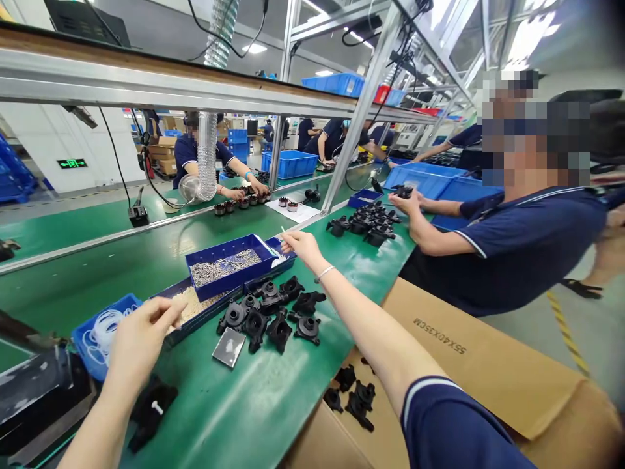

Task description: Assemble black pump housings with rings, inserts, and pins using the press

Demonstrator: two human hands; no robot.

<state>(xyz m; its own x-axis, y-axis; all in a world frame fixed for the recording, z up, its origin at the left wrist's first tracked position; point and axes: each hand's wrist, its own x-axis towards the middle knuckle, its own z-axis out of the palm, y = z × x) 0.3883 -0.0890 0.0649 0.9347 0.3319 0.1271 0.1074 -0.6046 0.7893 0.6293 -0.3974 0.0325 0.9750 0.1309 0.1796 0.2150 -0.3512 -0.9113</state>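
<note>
In the head view, the right hand (301,246) pinches a thin white stick (283,230), at two o'clock from the blue tray (234,279) of metal pins (224,266). At eight o'clock, the left hand (140,330) curls near cream bits (198,305); I cannot tell whether it grips anything. Black parts (270,298) lie at four o'clock.

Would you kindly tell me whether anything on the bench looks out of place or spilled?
Nothing looks clearly spilled or damaged. Slightly odd, though possibly deliberate: the upper tray sits on top of the longer tray, partly covering it, with pale bits showing at the near end.
</note>
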